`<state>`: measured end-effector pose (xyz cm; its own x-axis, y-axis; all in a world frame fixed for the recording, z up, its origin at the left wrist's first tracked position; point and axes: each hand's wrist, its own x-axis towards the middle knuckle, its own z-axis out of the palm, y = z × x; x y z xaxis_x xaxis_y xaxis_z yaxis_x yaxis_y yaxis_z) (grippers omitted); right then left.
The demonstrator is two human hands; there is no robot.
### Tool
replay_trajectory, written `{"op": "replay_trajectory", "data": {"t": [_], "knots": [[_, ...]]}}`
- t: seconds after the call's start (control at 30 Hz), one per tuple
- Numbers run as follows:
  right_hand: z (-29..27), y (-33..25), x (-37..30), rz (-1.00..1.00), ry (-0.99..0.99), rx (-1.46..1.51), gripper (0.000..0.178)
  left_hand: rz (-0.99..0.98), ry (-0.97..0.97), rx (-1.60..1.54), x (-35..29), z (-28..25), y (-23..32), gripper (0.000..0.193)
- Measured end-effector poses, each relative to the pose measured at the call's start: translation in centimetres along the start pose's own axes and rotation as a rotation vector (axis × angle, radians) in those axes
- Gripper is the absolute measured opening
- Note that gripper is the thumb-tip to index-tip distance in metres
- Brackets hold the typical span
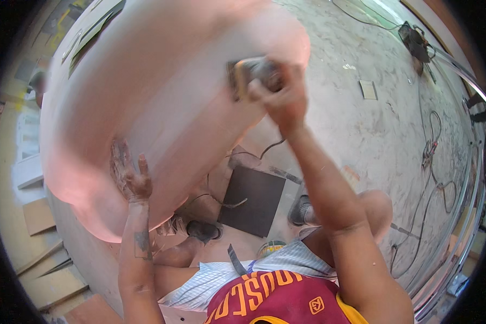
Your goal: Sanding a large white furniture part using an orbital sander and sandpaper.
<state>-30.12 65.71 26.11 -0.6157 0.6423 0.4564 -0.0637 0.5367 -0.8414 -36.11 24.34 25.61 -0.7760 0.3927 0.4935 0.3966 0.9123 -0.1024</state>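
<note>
A large, smooth, rounded pinkish-white form [167, 92] takes up the upper left of the head view. My right hand [284, 100] is closed around an orange and black power sander [245, 76], whose pad is against the form's surface near its right side. Motion blurs the sander and the fingers a little. Flat on the near left part of the same form lies my left hand [129, 173], fingers stretched out and dusty, holding nothing. A dark cord [270, 148] shows below the form's right edge.
Between my feet a dark square sheet [252, 201] lies on the dusty floor. A black tool [414, 42] with a cord is at the far right, near a small sandpaper-like piece [368, 89]. Tangled cables [432, 148] run along the right. Boards [56, 287] lie at the left.
</note>
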Motion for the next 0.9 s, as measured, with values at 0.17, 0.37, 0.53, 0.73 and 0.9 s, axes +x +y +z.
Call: {"op": "replay_trajectory", "data": {"t": [0.17,0.37,0.53,0.73,0.9], "knots": [[1.1,-4.4,-9.7,-0.265,-0.226,-0.034,0.053,0.049,-0.004,-0.031,0.1,-0.3,-0.3,0.065],[0.6,-3.8,-7.3,-0.287,-0.228,0.006,0.052,0.101,-0.032,-0.010,0.3,-1.0,0.3,0.069],[-0.5,0.4,0.8,-0.006,0.063,-0.004,0.048,0.278,-0.248,0.098,2.6,-0.8,4.5,0.084],[-3.1,5.5,7.4,0.260,0.231,0.085,0.051,0.383,-0.373,0.067,10.2,2.1,12.1,0.087],[-0.7,4.5,0.1,0.175,0.308,0.136,0.056,0.442,-0.360,0.031,13.1,3.0,13.9,0.078]]}}
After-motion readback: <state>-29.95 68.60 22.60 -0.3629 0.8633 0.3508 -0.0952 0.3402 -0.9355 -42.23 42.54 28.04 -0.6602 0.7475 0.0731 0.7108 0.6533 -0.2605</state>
